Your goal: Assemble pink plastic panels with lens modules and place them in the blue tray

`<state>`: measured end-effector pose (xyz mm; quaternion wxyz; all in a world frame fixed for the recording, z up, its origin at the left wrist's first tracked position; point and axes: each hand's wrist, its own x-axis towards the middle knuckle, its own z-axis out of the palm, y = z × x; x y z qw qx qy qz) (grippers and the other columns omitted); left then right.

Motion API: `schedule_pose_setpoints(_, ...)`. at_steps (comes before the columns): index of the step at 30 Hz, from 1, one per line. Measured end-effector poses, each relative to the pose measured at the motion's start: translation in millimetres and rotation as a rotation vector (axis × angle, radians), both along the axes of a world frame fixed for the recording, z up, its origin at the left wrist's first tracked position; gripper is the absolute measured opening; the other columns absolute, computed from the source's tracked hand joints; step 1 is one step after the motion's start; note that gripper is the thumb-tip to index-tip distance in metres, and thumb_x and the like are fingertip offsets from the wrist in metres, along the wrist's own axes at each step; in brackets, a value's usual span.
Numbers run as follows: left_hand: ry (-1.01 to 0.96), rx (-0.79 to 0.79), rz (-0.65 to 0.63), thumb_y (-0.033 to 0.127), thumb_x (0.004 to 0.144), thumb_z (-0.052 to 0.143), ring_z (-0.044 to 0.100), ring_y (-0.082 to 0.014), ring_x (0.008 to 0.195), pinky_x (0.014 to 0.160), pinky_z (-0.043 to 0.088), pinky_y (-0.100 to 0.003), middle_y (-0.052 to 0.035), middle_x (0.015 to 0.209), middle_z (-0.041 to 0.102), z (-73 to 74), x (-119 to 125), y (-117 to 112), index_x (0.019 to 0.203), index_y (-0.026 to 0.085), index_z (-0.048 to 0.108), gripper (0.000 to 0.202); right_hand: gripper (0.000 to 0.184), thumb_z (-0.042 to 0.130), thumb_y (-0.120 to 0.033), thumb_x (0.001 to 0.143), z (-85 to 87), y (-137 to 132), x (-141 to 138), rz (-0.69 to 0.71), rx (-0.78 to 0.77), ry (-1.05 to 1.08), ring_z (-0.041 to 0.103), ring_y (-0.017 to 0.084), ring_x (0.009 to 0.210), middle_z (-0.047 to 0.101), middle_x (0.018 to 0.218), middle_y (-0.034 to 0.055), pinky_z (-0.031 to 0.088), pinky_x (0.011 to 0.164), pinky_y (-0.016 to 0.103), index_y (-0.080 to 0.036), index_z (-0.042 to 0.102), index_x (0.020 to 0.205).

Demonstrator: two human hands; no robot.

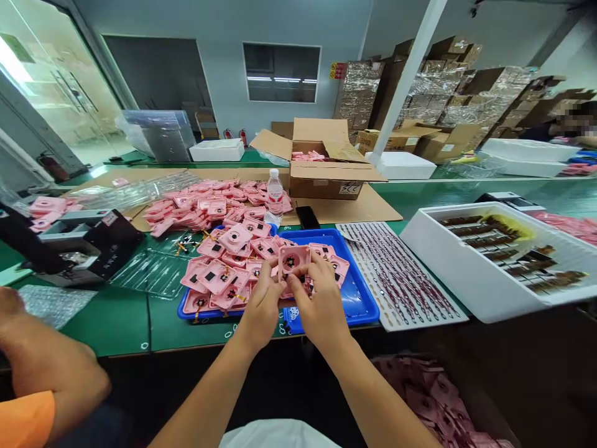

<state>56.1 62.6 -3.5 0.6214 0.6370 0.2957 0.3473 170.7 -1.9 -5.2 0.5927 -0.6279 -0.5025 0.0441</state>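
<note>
- Far left of our fingers, well apart, we see a co-worker's forearm [51, 367] with an orange sleeve [25, 420].
- Next, we have a black device [100, 246] on the green table [186, 339], then clear plastic trays [149, 274], nearer to our fingers.
- Beyond our fingers to the left, we see a heap of pink parts [186, 214].
- Just left of our fingers, more pink housings [217, 277] lie piled over a blue tray [184, 312].
- Our left hand [262, 305] has its fingers closed on the left side of one raised pink housing [291, 251].
- Past that housing we see a bottle [275, 196], then a black phone [308, 218].
- Our right hand [324, 305] grasps the same housing from the right, thumb at its lower part.
- Behind our right fingers stands an open carton [324, 180].
- Right of our fingers we have a second blue tray [361, 305], a pale sheet [396, 274] with dark strips, and a white foam box [471, 274].
</note>
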Motion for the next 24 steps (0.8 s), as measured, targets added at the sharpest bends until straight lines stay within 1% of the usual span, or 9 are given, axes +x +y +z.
schedule_pose_setpoints(2, -0.012, 0.025, -0.022, 0.033, 0.099, 0.047, 0.068, -0.0263, 0.119, 0.1, 0.059, -0.043, -0.0108, 0.134, 0.067, -3.6, 4.6, -6.3, 0.141, 0.024, 0.046, 0.044, 0.007, 0.066, -0.024, 0.097, -2.5, -8.5, 4.2, -0.004, -0.011, -0.004, 0.055, 0.033, 0.136, 0.072, 0.126, 0.0122, 0.047, 0.111, 0.056, -0.026, 0.071, 0.093)
schedule_pose_setpoints(4, -0.027, 0.025, -0.046, 0.035, 0.1, 0.049, 0.066, -0.0271, 0.124, 0.103, 0.058, -0.042, -0.0106, 0.139, 0.065, -7.6, 9.2, -11.9, 0.14, 0.024, 0.05, 0.041, 0.008, 0.068, -0.022, 0.095, -5.6, -17.1, 6.4, -0.036, -0.016, -0.017, 0.059, 0.033, 0.129, 0.073, 0.124, 0.0117, 0.049, 0.108, 0.056, -0.027, 0.072, 0.089)
schedule_pose_setpoints(8, -0.07, -0.131, -0.105, 0.051, 0.098, 0.059, 0.07, -0.0283, 0.116, 0.092, 0.063, -0.04, -0.0097, 0.132, 0.069, -17.9, 16.9, -21.0, 0.138, 0.025, 0.053, 0.048, 0.01, 0.071, -0.02, 0.091, -11.9, -36.9, 9.2, -0.082, -0.044, -0.037, 0.055, 0.036, 0.136, 0.065, 0.146, 0.0117, 0.047, 0.111, 0.059, -0.027, 0.076, 0.085)
schedule_pose_setpoints(10, -0.087, -0.233, -0.122, 0.058, 0.094, 0.064, 0.074, -0.028, 0.104, 0.083, 0.065, -0.039, -0.0106, 0.126, 0.071, -24.7, 18.9, -25.8, 0.138, 0.024, 0.052, 0.057, 0.015, 0.07, -0.023, 0.092, -14.5, -47.8, 12.2, -0.003, -0.08, 0.089, 0.058, 0.034, 0.136, 0.064, 0.148, 0.0102, 0.049, 0.112, 0.056, -0.029, 0.078, 0.104)
schedule_pose_setpoints(12, -0.061, -0.285, -0.141, 0.062, 0.093, 0.065, 0.077, -0.0279, 0.095, 0.074, 0.066, -0.039, -0.0115, 0.121, 0.073, -32.1, 19.5, -31.8, 0.141, 0.024, 0.05, 0.063, 0.035, 0.068, -0.029, 0.095, -18.0, -57.8, 16.7, 0.062, -0.102, 0.314, 0.07, 0.029, 0.12, 0.068, 0.143, 0.0098, 0.056, 0.104, 0.048, -0.03, 0.068, 0.13)
schedule_pose_setpoints(14, -0.006, -0.283, -0.17, 0.064, 0.095, 0.061, 0.078, -0.029, 0.09, 0.067, 0.066, -0.039, -0.0127, 0.121, 0.073, -39.6, 19.5, -39.5, 0.145, 0.025, 0.048, 0.065, 0.045, 0.065, -0.038, 0.097, -24.1, -65.6, 22.7, 0.078, -0.128, 0.492, 0.076, 0.024, 0.096, 0.075, 0.127, 0.0091, 0.061, 0.088, 0.04, -0.029, 0.058, 0.141)
schedule_pose_setpoints(19, 0.115, -0.069, -0.173, 0.058, 0.1, 0.055, 0.073, -0.032, 0.113, 0.092, 0.064, -0.044, -0.0128, 0.13, 0.073, -55.8, 21.2, -57.9, 0.146, 0.025, 0.055, 0.056, 0.039, 0.062, -0.045, 0.096, -47.4, -77.0, 37.4, -0.026, -0.264, 0.462, 0.073, 0.021, 0.075, 0.078, 0.096, 0.0059, 0.057, 0.064, 0.031, -0.023, 0.064, 0.128)
schedule_pose_setpoints(21, 0.129, -0.135, -0.231, 0.057, 0.1, 0.055, 0.075, -0.031, 0.106, 0.086, 0.066, -0.044, -0.0121, 0.126, 0.074, -60.7, 23.4, -61.2, 0.15, 0.026, 0.052, 0.059, 0.036, 0.063, -0.043, 0.094, -56.5, -80.2, 39.6, -0.061, -0.299, 0.454, 0.071, 0.019, 0.065, 0.077, 0.092, 0.0053, 0.055, 0.058, 0.03, -0.022, 0.065, 0.124)
schedule_pose_setpoints(24, 0.123, -0.302, -0.289, 0.059, 0.096, 0.06, 0.076, -0.027, 0.081, 0.066, 0.067, -0.042, -0.0104, 0.112, 0.077, -65.6, 29.3, -58.2, 0.152, 0.025, 0.052, 0.066, 0.033, 0.061, -0.04, 0.094, -67.9, -83.3, 40.2, -0.078, -0.333, 0.452, 0.067, 0.018, 0.052, 0.077, 0.087, 0.0038, 0.053, 0.049, 0.029, -0.022, 0.064, 0.121)
